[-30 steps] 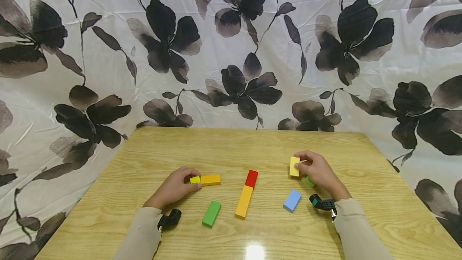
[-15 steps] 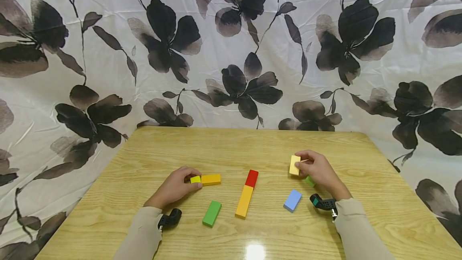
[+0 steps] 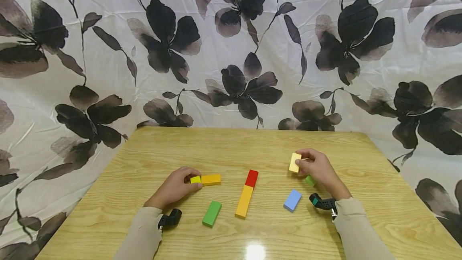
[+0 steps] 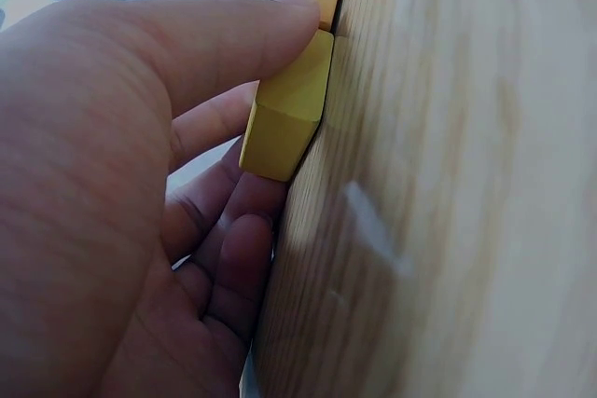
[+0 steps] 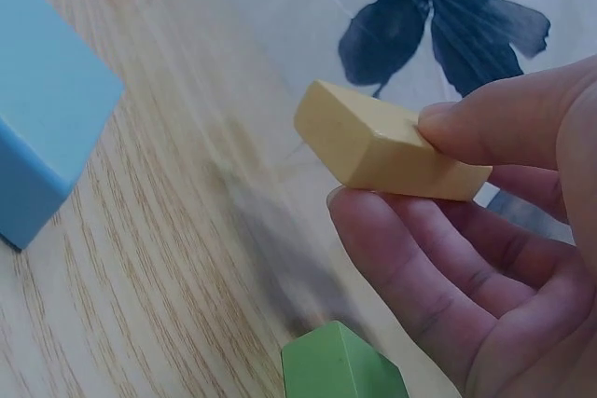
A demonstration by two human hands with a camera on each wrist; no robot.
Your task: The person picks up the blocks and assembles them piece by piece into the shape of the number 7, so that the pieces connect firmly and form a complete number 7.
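My left hand pinches a small bright yellow block between thumb and fingers, down on the wooden table. An orange block lies end to end with it, on its right. On the other side, my right hand holds a pale yellow block by thumb and fingertips, raised over the table, with its shadow showing below in the right wrist view. A green block lies under that hand, partly hidden by it in the head view.
A red block and an orange-yellow block form a line mid-table. A green block lies left of them, a blue block right. Patterned cloth hangs behind the table's far edge.
My right hand has lifted the pale yellow block slightly and tilted it a little. The left hand and the blocks on the table have stayed in place.
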